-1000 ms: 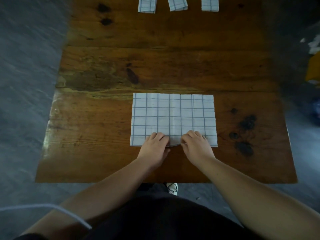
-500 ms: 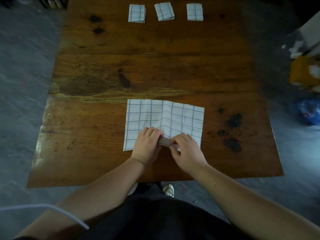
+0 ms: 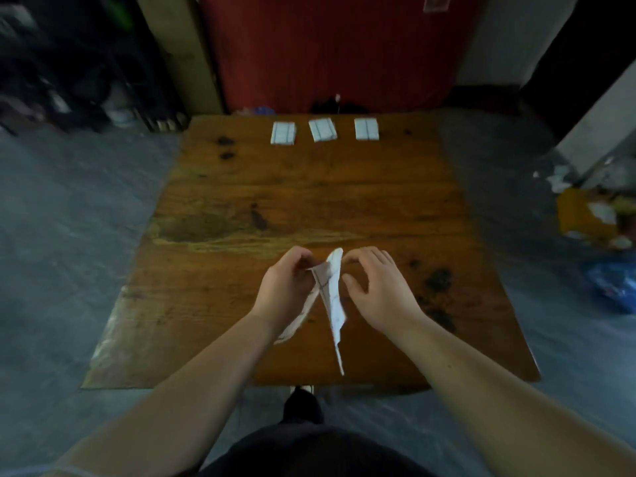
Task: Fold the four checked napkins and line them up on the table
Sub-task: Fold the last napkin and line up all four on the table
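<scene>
So, three out of four look sorted here. Three folded napkins [image 3: 322,130] are laid in a row along the far edge of the worktop [image 3: 309,187], each set apart from the next. The middle one is turned a bit askew compared with the other two. Bare wood is left at either end of the row, so room for one more is there.

The fourth napkin [image 3: 332,294] is the one being worked on. It is held up off the wood over the near middle of the worktop and is seen almost edge-on, with its two halves hanging down towards the near edge. The left hand [image 3: 285,287] is curled, with its fingertips pinched on the upper part of the cloth. The right hand [image 3: 375,287] is placed on the other side, with index finger and thumb bent in. As far as can be told through the blur, they are nipped on the top edge too, while the other fingers are loosely spread.

By the look of it, a halving fold is underway. The finished ones are small packets, so more folding is probably needed. After that it has to be pressed flat, carried to the far edge and set in line. The crooked middle one could be straightened as well.
</scene>
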